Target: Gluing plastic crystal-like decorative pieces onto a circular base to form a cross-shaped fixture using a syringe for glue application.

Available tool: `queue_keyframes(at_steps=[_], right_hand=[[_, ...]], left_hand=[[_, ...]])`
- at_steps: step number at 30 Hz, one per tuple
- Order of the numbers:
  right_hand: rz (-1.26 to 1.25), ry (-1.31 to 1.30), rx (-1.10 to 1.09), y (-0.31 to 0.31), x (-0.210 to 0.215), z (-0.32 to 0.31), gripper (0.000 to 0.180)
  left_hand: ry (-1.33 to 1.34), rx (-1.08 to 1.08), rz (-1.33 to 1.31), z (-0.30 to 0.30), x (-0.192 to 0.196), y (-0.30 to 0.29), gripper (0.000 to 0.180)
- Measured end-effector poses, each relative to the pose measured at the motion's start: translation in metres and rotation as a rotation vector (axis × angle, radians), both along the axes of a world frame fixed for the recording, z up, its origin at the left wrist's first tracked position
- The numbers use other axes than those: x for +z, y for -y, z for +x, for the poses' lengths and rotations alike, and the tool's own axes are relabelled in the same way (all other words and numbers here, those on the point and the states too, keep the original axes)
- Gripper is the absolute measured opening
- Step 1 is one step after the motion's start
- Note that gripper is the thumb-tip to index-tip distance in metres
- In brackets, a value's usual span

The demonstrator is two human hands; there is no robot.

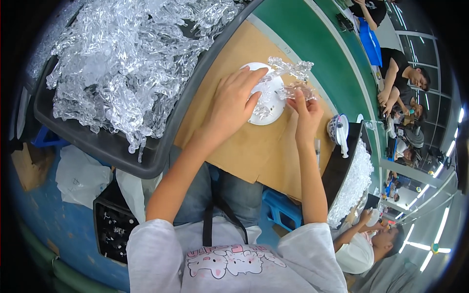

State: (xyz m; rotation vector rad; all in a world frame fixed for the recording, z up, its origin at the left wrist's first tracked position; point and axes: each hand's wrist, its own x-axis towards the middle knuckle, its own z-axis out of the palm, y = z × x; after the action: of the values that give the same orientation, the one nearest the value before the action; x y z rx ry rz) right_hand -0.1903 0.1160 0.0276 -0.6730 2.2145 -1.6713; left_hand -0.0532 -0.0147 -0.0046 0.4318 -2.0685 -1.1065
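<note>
— What are my hands on at this moment?

— My left hand (233, 100) lies palm down on a white round dish (266, 100) that sits on a brown cardboard sheet (234, 146). Its fingers are spread and pressed over the dish's near-left part, fingertips reaching the far rim. It is touching, not gripping.

— And the other one?

— My right hand (305, 110) pinches a clear plastic piece (295, 78), a knobbly, branching strip. Thumb and fingers close on its near end, and the rest of it reaches up and left above the dish's far edge. Whether the piece rests on the dish or hangs just over it, I cannot tell.

— What lies around the work?

— To my left stands a big dark tray (112, 141) heaped with clear plastic pieces (127, 58) of the same kind. To my right a second dark bin (342, 166) holds more clear parts (354, 180). Just beside that bin's far end is a roll of tape (338, 129). The cardboard lies on a green bench (312, 44).

— Anyone else in view?

— Other people (405, 88) sit along the bench at the right, and one person in a white shirt (366, 241) sits close by at lower right. Their hands are well apart from mine.
</note>
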Motion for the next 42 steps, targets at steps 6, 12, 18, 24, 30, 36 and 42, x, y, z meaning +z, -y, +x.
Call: queue_keyframes(at_steps=[6, 12, 18, 24, 30, 36, 42], right_hand=[[0.022, 0.135, -0.060, 0.004, 0.000, -0.005, 0.030], [0.065, -0.095, 0.006, 0.009, 0.006, 0.006, 0.025], [0.288, -0.368, 0.080, 0.018, 0.020, 0.022, 0.020], [0.444, -0.841, 0.130, 0.013, 0.013, 0.028, 0.022], [0.058, -0.124, 0.023, 0.010, 0.006, 0.004, 0.025], [0.031, 0.035, -0.027, 0.011, 0.008, 0.001, 0.028], [0.013, -0.020, 0.013, 0.011, 0.008, 0.001, 0.026]], left_hand=[[0.009, -0.005, 0.026, 0.001, -0.001, 0.002, 0.040], [0.001, -0.019, 0.029, 0.000, -0.001, 0.002, 0.041], [0.000, -0.013, 0.017, 0.002, -0.002, 0.003, 0.041], [-0.008, -0.008, 0.008, 0.001, -0.002, 0.002, 0.042], [-0.008, -0.012, 0.000, -0.001, -0.004, 0.001, 0.042], [-0.010, -0.004, 0.018, 0.001, -0.006, 0.000, 0.042], [-0.001, -0.009, 0.008, -0.001, -0.005, 0.001, 0.042]])
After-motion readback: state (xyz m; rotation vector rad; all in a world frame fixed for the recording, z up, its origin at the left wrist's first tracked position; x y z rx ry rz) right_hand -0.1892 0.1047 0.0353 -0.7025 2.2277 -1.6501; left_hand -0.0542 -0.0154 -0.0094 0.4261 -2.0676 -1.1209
